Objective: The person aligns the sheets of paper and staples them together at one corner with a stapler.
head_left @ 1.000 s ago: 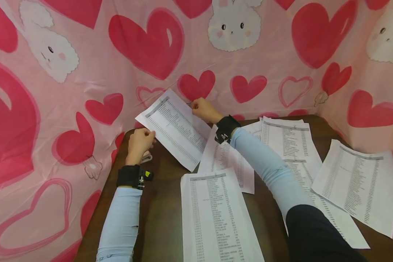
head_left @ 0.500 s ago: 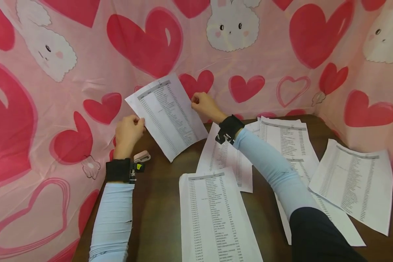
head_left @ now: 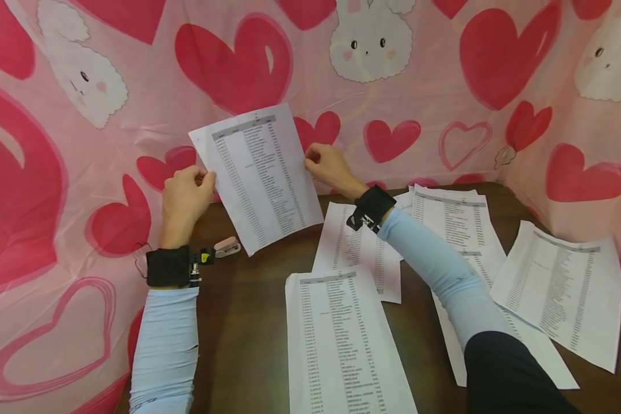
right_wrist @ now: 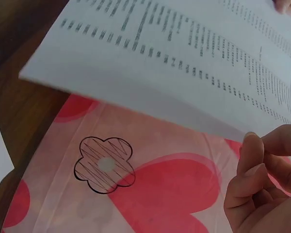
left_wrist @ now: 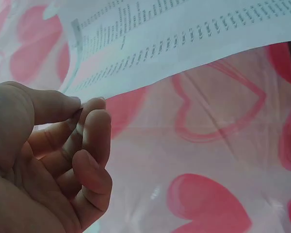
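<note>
With our left hand point(head_left: 183, 195) and right hand point(head_left: 328, 167) each pinching only an edge of the raised white printed paper sheet point(head_left: 257, 175), we judge a thin fingertip hold could let it slip or crease.

The sheet point(head_left: 259, 172) is thin matt white paper with printed rows, bending slightly; the other sheets point(head_left: 341, 339) are the same paper. The table point(head_left: 248, 345) looks like dark wood, smooth with a faint sheen. The backdrop point(head_left: 83, 144) – soft, slightly glossy, creased cloth – and the stapler point(head_left: 227, 246) is pink plastic
</note>
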Demonstrator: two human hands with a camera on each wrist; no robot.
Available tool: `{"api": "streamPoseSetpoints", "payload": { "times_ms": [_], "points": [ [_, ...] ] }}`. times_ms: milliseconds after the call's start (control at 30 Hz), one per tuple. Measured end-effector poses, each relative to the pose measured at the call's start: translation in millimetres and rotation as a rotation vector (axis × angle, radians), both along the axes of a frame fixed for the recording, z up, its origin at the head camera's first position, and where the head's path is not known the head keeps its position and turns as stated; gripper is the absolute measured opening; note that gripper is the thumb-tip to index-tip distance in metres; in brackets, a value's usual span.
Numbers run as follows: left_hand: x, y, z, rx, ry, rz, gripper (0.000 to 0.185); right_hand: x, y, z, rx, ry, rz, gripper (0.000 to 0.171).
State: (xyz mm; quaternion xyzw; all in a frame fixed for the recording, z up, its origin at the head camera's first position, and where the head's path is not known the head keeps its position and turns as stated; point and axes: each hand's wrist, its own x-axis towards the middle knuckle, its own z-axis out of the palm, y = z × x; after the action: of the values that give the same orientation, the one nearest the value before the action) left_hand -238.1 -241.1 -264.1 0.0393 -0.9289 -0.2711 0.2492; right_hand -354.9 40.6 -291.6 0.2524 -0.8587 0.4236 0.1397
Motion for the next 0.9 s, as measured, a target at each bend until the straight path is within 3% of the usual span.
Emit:
{"api": "streamPoseSetpoints", "payload": {
  "times_ms": [333,633,767,900],
  "points": [
    [17.3,-6,17.0,0.041,-0.019,-0.103,0.042,24.4,21,11.2,-0.077,-0.002,0.078,0.014],
    [16.1,-7,14.6,0.016,-0.033,-0.24,0.037,41.6,48,17.4,-0.051,0.034,0.103,0.018],
    [15.9,-3,14.0,0.0,-0.029,-0.295,0.032,48.0,61,17.0,-0.058,-0.002,0.112,0.017],
    [16.3,0,15.6,-0.026,-0.03,-0.327,0.029,51.7,73,16.0,-0.092,-0.096,0.171,0.016]
  ]
}}
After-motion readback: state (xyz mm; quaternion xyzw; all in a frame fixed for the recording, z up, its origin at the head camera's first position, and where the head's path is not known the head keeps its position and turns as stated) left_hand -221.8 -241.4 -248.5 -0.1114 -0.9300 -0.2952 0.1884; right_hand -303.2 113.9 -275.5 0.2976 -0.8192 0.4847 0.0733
